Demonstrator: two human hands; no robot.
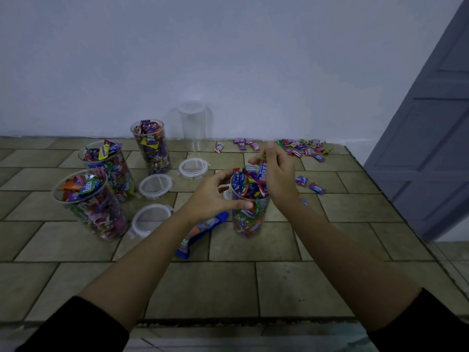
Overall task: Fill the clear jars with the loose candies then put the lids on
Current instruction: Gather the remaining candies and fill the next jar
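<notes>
My left hand (213, 196) curls round the heaped jar (250, 219) on the table (228, 288), steadying it. My right hand (279, 179) pinches a candy (262, 171) above its mouth. I should tuck it in low, so a lid (194, 167) can seat.

"Relaxa" stands on a green wrapper (88, 186) in the nearest left jar (101, 224) and on the blue candy (262, 172) in the right hand (279, 176). A yellow wrapper (149, 141) farther back reads "Fruit Plus".

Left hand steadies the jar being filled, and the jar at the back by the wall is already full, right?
No: the head view shows the jar by the wall empty. The left hand does steady the jar being filled.
</notes>
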